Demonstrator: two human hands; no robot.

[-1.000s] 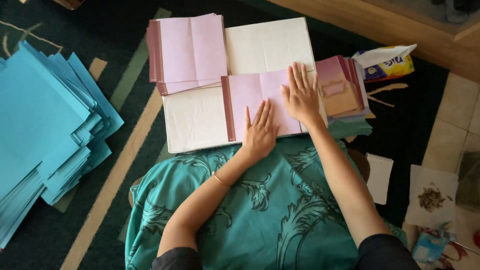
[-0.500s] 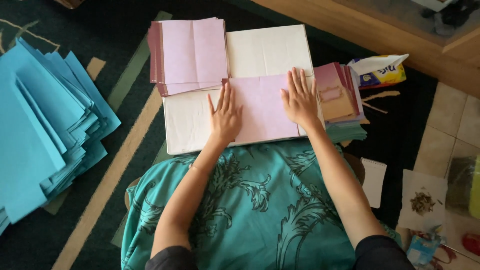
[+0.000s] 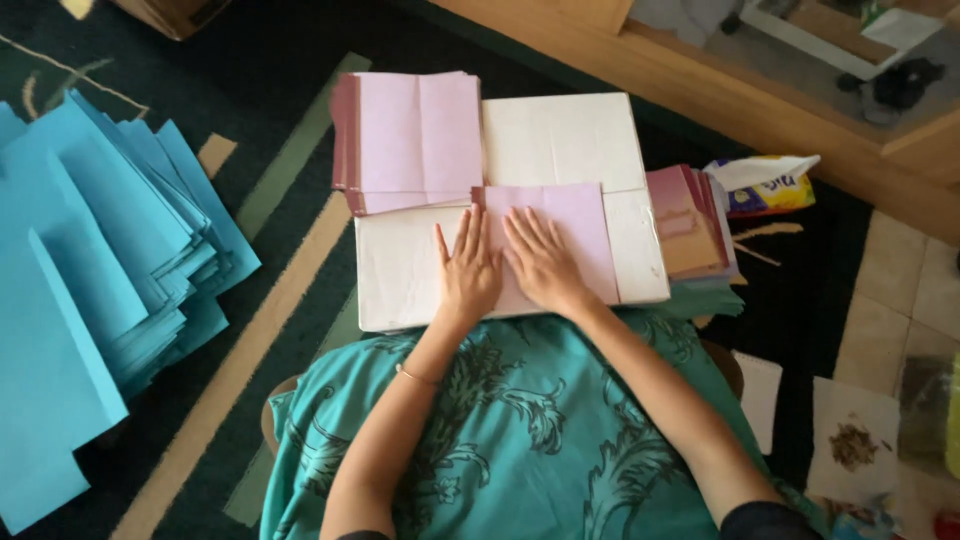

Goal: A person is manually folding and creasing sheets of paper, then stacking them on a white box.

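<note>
- Pink folded sheet [image 3: 560, 235] lies flat on white board [image 3: 560, 140] on the lap.
- Left hand [image 3: 468, 272] and right hand [image 3: 540, 262]: both open flat, fingers spread, pressing the sheet, holding nothing.
- One pink stack [image 3: 415, 135] at board's far-left corner.
- One blue paper pile [image 3: 90, 260] on carpet, left.
</note>
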